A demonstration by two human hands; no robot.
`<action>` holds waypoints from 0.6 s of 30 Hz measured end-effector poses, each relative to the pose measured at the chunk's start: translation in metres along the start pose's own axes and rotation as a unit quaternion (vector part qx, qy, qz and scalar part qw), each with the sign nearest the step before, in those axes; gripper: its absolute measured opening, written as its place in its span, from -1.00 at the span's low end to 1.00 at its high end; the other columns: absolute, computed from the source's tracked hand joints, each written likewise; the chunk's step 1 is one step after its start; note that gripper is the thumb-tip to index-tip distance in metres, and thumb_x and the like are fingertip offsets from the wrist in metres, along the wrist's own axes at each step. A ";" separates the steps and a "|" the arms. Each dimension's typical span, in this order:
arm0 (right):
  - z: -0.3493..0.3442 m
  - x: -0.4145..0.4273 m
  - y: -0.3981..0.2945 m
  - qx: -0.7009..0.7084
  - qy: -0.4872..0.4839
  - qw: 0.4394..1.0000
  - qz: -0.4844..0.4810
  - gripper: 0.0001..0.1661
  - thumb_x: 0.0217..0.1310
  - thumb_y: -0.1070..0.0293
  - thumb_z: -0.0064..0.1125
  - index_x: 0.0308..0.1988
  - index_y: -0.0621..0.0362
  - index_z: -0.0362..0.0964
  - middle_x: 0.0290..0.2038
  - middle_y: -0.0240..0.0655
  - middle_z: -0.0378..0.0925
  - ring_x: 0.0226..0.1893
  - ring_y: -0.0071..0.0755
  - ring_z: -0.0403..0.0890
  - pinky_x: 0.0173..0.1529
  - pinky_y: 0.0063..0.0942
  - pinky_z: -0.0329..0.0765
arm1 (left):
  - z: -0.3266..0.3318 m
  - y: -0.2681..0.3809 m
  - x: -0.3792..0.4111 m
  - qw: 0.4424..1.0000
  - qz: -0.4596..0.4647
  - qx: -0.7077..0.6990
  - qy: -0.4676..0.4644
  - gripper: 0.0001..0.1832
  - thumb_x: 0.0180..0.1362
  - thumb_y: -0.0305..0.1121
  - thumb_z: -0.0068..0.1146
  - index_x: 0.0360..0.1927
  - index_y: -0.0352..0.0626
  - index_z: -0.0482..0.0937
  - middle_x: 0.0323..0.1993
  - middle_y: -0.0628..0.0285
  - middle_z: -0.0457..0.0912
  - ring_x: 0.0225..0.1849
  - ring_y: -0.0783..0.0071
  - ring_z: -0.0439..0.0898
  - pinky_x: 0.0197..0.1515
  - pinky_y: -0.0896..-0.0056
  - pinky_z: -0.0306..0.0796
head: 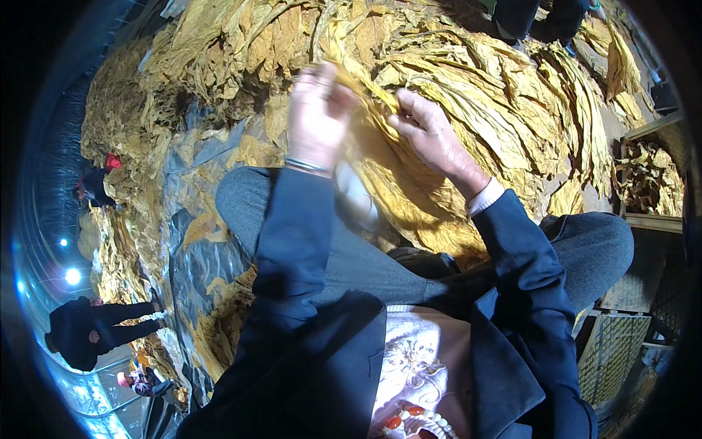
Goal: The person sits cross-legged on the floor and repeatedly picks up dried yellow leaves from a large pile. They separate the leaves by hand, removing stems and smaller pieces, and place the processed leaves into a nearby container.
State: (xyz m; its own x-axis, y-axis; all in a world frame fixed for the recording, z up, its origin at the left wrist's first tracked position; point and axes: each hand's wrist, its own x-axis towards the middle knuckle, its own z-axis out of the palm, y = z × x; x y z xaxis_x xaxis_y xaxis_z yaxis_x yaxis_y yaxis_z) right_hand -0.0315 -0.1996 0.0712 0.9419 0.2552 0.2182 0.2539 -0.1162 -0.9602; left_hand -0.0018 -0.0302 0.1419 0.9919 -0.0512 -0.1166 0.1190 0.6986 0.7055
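Dried yellow tobacco leaves (471, 104) lie in a broad heap before me and over my lap. My right hand (430, 129) has its fingers closed on the stem end of a yellow leaf (378, 90). Close by, my left hand (321, 112) is raised and blurred at the other side of that leaf, with a thin bracelet at the wrist; whether it grips anything cannot be told. More long leaves (422, 203) spread below my right hand, across my crossed legs.
Clear plastic sheeting (203, 258) lies at the left among loose leaves. A wooden-framed crate (652, 222) of leaf pieces stands at the right. One person stands (82, 332) at the far left, others are nearby, and a person's dark-clothed legs (540, 19) show at the top right.
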 end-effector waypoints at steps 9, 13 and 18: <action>-0.036 0.009 0.030 0.303 0.111 0.932 0.164 -0.88 0.33 0.41 0.01 -0.19 0.19 0.45 -0.30 -0.40 0.55 -0.32 -0.64 0.52 -0.19 -0.56 0.52 | -0.069 0.022 0.016 0.996 -0.007 0.016 0.087 -0.06 0.08 0.26 0.06 0.27 -0.30 0.07 0.24 -0.11 0.23 0.28 -0.04 0.24 0.29 -0.29 0.11; -0.065 0.031 0.035 0.451 0.096 0.868 0.183 -0.86 0.36 0.42 -0.06 -0.23 0.18 0.44 -0.35 -0.39 0.57 -0.41 -0.57 0.58 -0.32 -0.55 0.61 | -0.107 -0.100 -0.006 0.954 -0.242 -0.078 -0.158 -0.75 0.29 -0.08 0.02 -0.28 -0.04 0.48 -0.50 0.47 0.43 -0.39 0.56 0.41 -0.13 0.31 0.34; -0.090 0.037 0.037 0.376 0.265 0.864 0.205 -0.88 0.31 0.38 0.06 -0.24 0.18 0.45 -0.25 -0.38 0.56 -0.30 -0.61 0.53 -0.19 -0.69 0.51 | -0.041 -0.137 -0.025 0.985 -0.062 0.156 -0.030 -0.70 0.19 -0.50 0.11 0.00 -0.34 0.48 -0.13 0.28 0.58 -0.14 0.57 0.50 0.00 0.55 0.33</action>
State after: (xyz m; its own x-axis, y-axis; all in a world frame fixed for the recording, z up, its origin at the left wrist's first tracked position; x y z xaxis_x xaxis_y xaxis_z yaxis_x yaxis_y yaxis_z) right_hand 0.0328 -0.2811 0.0599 0.9378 -0.1572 -0.3095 -0.1525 0.6145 -0.7740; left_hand -0.0453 -0.0954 0.0191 0.9686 -0.1710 -0.1804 0.2382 0.4322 0.8697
